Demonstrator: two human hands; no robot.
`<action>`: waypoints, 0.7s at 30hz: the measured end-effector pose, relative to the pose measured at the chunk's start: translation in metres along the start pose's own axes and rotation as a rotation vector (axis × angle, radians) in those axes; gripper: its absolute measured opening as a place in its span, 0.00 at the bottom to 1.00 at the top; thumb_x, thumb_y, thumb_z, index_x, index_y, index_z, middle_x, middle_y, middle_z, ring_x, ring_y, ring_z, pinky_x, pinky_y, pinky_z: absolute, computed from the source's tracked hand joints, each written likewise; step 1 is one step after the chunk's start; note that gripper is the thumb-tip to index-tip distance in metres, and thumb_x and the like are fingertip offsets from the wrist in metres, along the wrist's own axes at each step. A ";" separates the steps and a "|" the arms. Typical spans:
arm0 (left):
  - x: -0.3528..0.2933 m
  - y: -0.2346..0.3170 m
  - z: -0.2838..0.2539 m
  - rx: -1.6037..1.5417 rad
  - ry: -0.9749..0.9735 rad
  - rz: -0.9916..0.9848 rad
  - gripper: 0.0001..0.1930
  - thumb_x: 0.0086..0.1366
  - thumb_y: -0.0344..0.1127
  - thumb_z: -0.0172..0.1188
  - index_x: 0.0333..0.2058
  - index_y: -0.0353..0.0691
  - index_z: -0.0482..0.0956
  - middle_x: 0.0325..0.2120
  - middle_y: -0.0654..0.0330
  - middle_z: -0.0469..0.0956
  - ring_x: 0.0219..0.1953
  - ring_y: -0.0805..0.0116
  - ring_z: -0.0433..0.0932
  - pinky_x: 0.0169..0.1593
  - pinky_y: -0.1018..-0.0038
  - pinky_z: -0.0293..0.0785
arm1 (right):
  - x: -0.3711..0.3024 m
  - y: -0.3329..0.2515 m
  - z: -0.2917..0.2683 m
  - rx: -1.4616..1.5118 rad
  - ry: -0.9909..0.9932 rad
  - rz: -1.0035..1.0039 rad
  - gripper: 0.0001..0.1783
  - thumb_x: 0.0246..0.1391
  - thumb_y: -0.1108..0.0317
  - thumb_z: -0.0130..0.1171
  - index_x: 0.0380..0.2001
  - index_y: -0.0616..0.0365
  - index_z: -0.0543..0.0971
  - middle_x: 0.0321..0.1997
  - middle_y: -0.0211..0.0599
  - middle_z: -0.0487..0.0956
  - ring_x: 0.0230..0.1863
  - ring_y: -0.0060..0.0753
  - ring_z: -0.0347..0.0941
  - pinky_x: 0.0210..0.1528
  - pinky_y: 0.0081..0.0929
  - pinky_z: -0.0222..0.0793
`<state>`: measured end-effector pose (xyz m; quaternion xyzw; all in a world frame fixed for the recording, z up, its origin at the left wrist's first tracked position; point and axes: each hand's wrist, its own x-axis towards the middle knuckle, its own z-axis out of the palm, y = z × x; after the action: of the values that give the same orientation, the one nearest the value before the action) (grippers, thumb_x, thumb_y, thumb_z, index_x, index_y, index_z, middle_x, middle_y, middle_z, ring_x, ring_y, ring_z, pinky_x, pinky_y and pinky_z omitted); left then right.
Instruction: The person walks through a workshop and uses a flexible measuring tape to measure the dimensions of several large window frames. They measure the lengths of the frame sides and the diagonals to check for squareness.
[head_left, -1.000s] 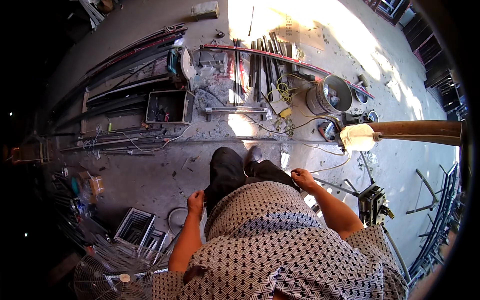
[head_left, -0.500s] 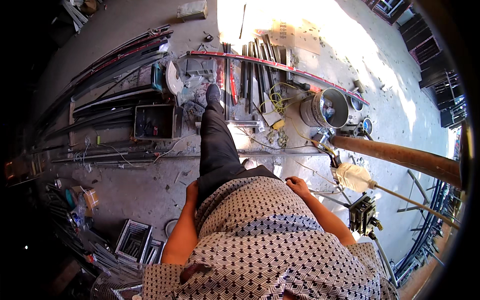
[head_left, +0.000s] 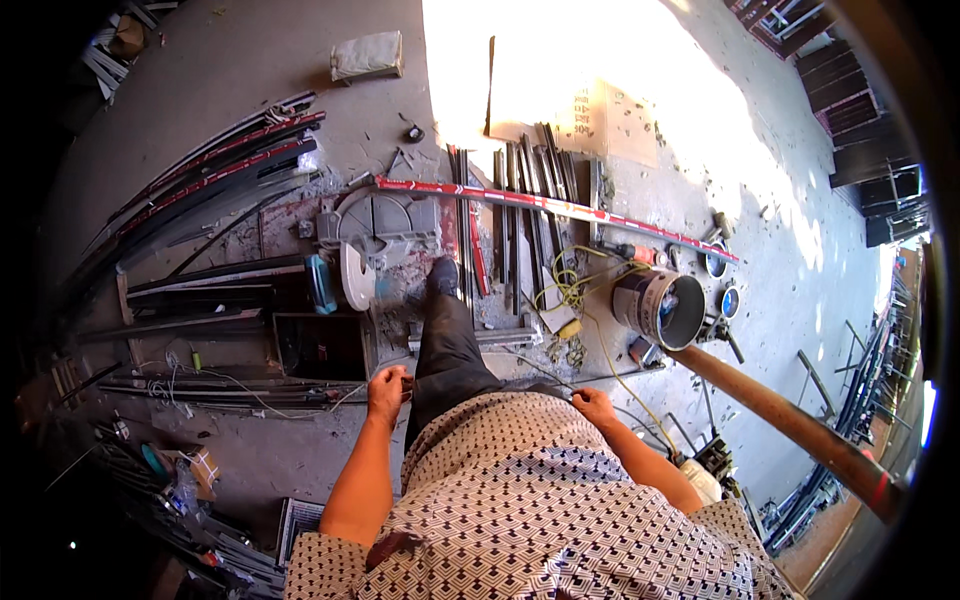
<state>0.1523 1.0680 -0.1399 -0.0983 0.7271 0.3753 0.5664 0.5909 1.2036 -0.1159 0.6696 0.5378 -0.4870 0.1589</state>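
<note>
My left hand (head_left: 388, 392) hangs beside my left thigh, its fingers loosely curled and no object showing in them. By my right hip is my right hand (head_left: 594, 405), also curled, with nothing visible in its grip. Ahead of my shoe lies a miter saw (head_left: 372, 222) with a pale round blade guard (head_left: 356, 277) and a teal handle part (head_left: 321, 284). A long red and silver bar (head_left: 560, 206) stretches across the floor beyond it. Several dark metal profiles (head_left: 520, 225) lie under and around that bar.
A large bucket (head_left: 630, 305) stands right of a tangled yellow cord (head_left: 570, 290). A rusty pipe (head_left: 780, 415) slants along the right. More profile bundles (head_left: 210, 165) and an open dark box (head_left: 318, 348) lie left. Flat cardboard (head_left: 620, 125) is farther off.
I have moved forward, so the saw and bar appear closer. My left hand has swung forward and out from my thigh. The pale plastic jug at right is now partly behind my arm.
</note>
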 end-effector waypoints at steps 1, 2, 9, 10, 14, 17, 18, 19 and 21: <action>-0.002 0.042 0.001 0.042 0.001 0.017 0.13 0.69 0.42 0.56 0.44 0.40 0.79 0.34 0.60 0.83 0.33 0.71 0.82 0.37 0.74 0.77 | 0.010 -0.046 -0.014 0.093 0.005 0.018 0.20 0.57 0.57 0.57 0.46 0.59 0.83 0.37 0.39 0.85 0.40 0.30 0.79 0.47 0.27 0.72; -0.003 0.073 -0.001 0.092 -0.002 0.027 0.13 0.70 0.43 0.55 0.47 0.42 0.78 0.36 0.60 0.82 0.35 0.71 0.82 0.38 0.74 0.77 | 0.015 -0.097 -0.034 0.132 0.019 -0.019 0.19 0.58 0.59 0.57 0.45 0.61 0.82 0.37 0.40 0.84 0.40 0.29 0.79 0.47 0.26 0.72; 0.029 0.214 -0.012 -0.024 -0.009 0.141 0.17 0.72 0.48 0.54 0.49 0.41 0.76 0.39 0.61 0.81 0.40 0.71 0.81 0.45 0.73 0.77 | 0.088 -0.263 -0.120 0.169 0.357 -0.322 0.18 0.61 0.64 0.56 0.47 0.65 0.80 0.37 0.38 0.81 0.39 0.26 0.76 0.45 0.23 0.71; 0.033 0.231 -0.009 -0.035 0.001 0.150 0.17 0.72 0.47 0.54 0.49 0.41 0.76 0.39 0.61 0.81 0.40 0.71 0.81 0.45 0.73 0.77 | 0.093 -0.281 -0.131 0.097 0.439 -0.352 0.18 0.61 0.64 0.56 0.48 0.66 0.79 0.39 0.42 0.82 0.41 0.30 0.78 0.48 0.26 0.72; 0.053 0.262 -0.003 -0.047 -0.001 0.151 0.17 0.72 0.46 0.55 0.49 0.40 0.77 0.38 0.62 0.82 0.39 0.72 0.81 0.42 0.74 0.77 | 0.130 -0.317 -0.170 0.209 0.473 -0.349 0.22 0.61 0.57 0.53 0.47 0.65 0.80 0.41 0.53 0.81 0.45 0.46 0.79 0.53 0.33 0.71; 0.065 0.273 0.005 -0.071 0.053 0.109 0.15 0.71 0.46 0.56 0.47 0.41 0.78 0.36 0.62 0.82 0.36 0.73 0.82 0.39 0.77 0.77 | 0.186 -0.312 -0.180 0.389 0.202 -0.247 0.21 0.67 0.54 0.49 0.41 0.62 0.80 0.36 0.30 0.79 0.41 0.22 0.72 0.47 0.23 0.68; 0.070 0.275 0.006 -0.083 0.065 0.101 0.15 0.71 0.46 0.57 0.47 0.41 0.78 0.37 0.62 0.82 0.36 0.72 0.82 0.39 0.76 0.77 | 0.197 -0.324 -0.186 0.449 0.090 -0.188 0.20 0.68 0.54 0.49 0.39 0.62 0.80 0.35 0.28 0.78 0.40 0.21 0.71 0.45 0.23 0.68; 0.074 0.279 0.010 -0.079 0.086 0.082 0.15 0.71 0.46 0.57 0.47 0.41 0.78 0.37 0.62 0.82 0.37 0.72 0.81 0.39 0.75 0.78 | 0.212 -0.331 -0.188 0.432 0.049 -0.161 0.21 0.68 0.53 0.49 0.35 0.60 0.79 0.34 0.25 0.77 0.38 0.19 0.69 0.43 0.23 0.67; 0.085 0.287 0.018 -0.091 0.113 0.066 0.17 0.70 0.47 0.57 0.49 0.42 0.77 0.36 0.63 0.82 0.36 0.73 0.81 0.38 0.75 0.78 | 0.259 -0.329 -0.188 0.417 -0.018 -0.234 0.24 0.69 0.50 0.47 0.37 0.61 0.79 0.35 0.28 0.78 0.39 0.21 0.71 0.44 0.25 0.67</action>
<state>-0.0263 1.3040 -0.0934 -0.1212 0.7430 0.4203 0.5066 0.3795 1.6102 -0.1371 0.6165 0.4981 -0.6088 -0.0357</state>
